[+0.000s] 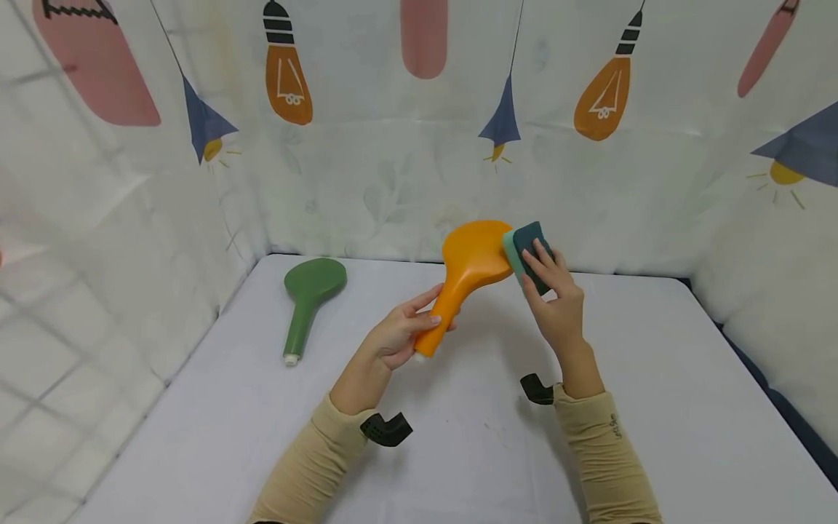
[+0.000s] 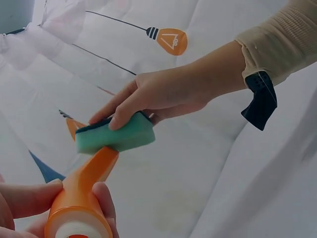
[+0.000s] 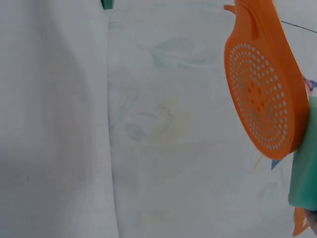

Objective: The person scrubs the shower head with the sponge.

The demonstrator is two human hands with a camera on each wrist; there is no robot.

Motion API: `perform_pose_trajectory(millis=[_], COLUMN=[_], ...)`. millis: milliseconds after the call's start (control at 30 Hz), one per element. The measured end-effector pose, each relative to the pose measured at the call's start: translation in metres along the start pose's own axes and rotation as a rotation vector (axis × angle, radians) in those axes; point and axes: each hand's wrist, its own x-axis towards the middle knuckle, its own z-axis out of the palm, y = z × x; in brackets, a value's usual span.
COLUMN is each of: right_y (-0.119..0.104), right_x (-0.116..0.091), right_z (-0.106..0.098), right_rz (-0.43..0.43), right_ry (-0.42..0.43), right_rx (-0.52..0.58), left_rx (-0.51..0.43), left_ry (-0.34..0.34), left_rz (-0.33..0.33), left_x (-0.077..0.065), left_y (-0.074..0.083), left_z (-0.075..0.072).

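Risk: L hand (image 1: 409,326) has orange shower head (image 1: 474,251) by handle only; w/ sideways push on far rim, handle could twist in fingers. Sponge (image 1: 533,255) on rim edge, might skid off if pressed hard. Pose: L reaches fwd, thumb & fingers pinching handle, held above table (image 1: 452,451). R hand (image 1: 558,298) farther fwd, gripping sponge. Green shower head (image 1: 314,280) apart, to L.

Orange shower head (image 1: 476,251), green shower head (image 1: 316,280), mint-and-teal sponge (image 1: 517,244), beige sleeves (image 1: 317,458), white tabletop (image 1: 458,444), whitish curtain (image 1: 419,160) with orange bulbs (image 1: 288,84) and blue lamps (image 1: 502,120)
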Motion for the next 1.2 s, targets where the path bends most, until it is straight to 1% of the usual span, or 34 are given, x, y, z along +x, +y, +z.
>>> perform_pose_trajectory(millis=[67,133,233,300,367,433,533,600,700,867,967,1033,1100,1200], right_y=[-0.004,-0.010,-0.020,-0.027,-0.032,-0.034,-0.029,-0.022,-0.012,0.000,0.004,0.004,0.001,-0.008], right_x=[0.000,-0.001,-0.004,-0.006,-0.008,-0.008,-0.005,-0.003,0.001,0.005,0.005,0.005,0.005,0.005], right_z=[0.006,0.013,0.023,0.030,0.034,0.034,0.027,0.019,0.006,-0.017,-0.023,-0.022,-0.019,-0.009], right_rz=[-0.100,-0.197,-0.336,-0.401,-0.434,-0.430,-0.382,-0.331,-0.238,-0.067,0.002,0.019,0.008,-0.061], right_ry=[-0.017,-0.046,-0.141,-0.210,-0.261,-0.279,-0.261,-0.237,-0.188,-0.071,-0.037,-0.043,-0.056,-0.076], right_rx=[-0.046,-0.088,-0.126,-0.134,-0.142,-0.150,-0.160,-0.166,-0.177,-0.206,-0.232,-0.248,-0.264,-0.284], left_rx=[0.021,0.072,0.169,0.235,0.292,0.338,0.393,0.420,0.449,0.499,0.530,0.547,0.559,0.565], left_ry=[0.018,0.030,0.031,0.017,-0.010,-0.029,-0.044,-0.050,-0.077,-0.145,-0.177,-0.184,-0.183,-0.180], left_rz=[0.011,0.027,0.054,0.068,0.082,0.090,0.095,0.090,0.090,0.109,0.108,0.107,0.108,0.112], left_x=[0.000,0.000,0.000,0.000,0.000,-0.001,-0.001,-0.003,-0.005,-0.007,-0.008,-0.009,-0.010,-0.010], left_y=[0.000,-0.001,-0.002,-0.003,-0.004,-0.005,-0.005,-0.006,-0.007,-0.008,-0.008,-0.007,-0.006,-0.005], left_z=[0.000,0.000,0.000,0.000,0.000,0.002,0.004,0.007,0.009,0.014,0.015,0.016,0.016,0.016])
